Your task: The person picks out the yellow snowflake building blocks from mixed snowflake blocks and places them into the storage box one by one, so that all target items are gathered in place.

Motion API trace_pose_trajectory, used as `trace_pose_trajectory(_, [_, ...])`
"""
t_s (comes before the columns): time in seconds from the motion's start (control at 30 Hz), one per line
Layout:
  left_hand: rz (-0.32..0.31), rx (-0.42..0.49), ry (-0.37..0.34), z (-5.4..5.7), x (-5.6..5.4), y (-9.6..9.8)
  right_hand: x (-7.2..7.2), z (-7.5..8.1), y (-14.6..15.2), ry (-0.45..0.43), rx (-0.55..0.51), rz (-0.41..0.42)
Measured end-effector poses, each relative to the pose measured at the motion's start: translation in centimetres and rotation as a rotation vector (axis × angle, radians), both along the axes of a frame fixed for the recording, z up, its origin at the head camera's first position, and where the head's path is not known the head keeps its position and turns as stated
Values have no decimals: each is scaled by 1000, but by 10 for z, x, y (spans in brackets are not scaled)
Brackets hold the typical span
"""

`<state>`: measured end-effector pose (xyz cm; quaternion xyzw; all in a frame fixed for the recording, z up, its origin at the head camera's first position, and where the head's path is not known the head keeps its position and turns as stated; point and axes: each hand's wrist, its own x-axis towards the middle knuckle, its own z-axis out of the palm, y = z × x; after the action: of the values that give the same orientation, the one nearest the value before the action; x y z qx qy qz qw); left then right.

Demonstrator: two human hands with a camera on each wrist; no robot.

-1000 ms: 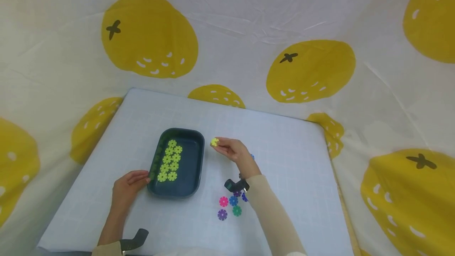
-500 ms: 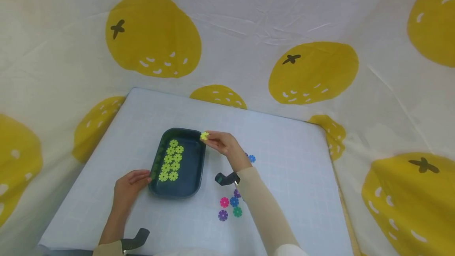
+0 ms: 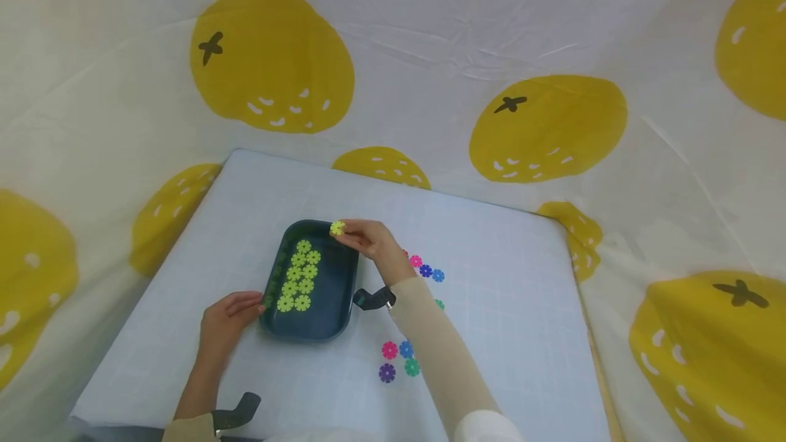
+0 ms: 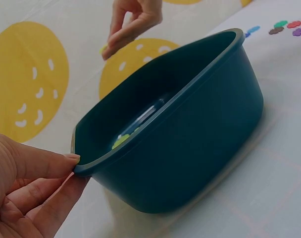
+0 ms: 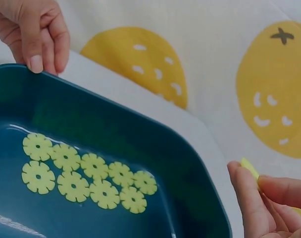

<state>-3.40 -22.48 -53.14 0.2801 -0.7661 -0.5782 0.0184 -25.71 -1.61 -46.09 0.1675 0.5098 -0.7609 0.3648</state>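
My left hand [image 3: 227, 322] pinches the rim of a dark teal plastic tub [image 4: 190, 129] at its near left corner, thumb over the edge and fingers against the outer wall. Inside, yellow-green notched snowflake discs [image 5: 74, 186] lie flat in two rows along the left side of the floor. Between the thumb and fingers of my right hand [image 3: 368, 237] is one more yellow-green snowflake disc [image 3: 337, 228]. That hand hovers above the tub's far right rim, and the disc shows nearly edge-on in the right wrist view.
Loose snowflake discs in pink [image 3: 389, 350], blue [image 3: 439, 275], purple [image 3: 387, 373] and green [image 3: 412, 367] lie on the white cloth right of the tub, some hidden under my right forearm. A fruit-printed curtain [image 3: 405, 87] stands behind the table's far edge.
My right hand has moved left and slightly away with the yellow-green disc, from beside the tub to over its far rim. My left hand keeps its hold on the tub.
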Motion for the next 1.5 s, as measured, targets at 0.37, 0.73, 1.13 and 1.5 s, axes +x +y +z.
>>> trace_pose_trajectory(0.37, [-1, -21, 13, -4, 0, -1, -4, -13, -25, -46, 47, -22])
trace_pose_trajectory(0.73, [-5, -5, 5, -1, 0, -1, -1, -23, -35, -87, 50, -49])
trace_pose_trajectory(1.13, [12, 5, 15, -3, 0, 0, 6, -40, -49, -32, 121, -95])
trace_pose_trajectory(1.5, [-5, 1, 29, 3, 2, 0, 7, -43, -68, -48, 237, -229])
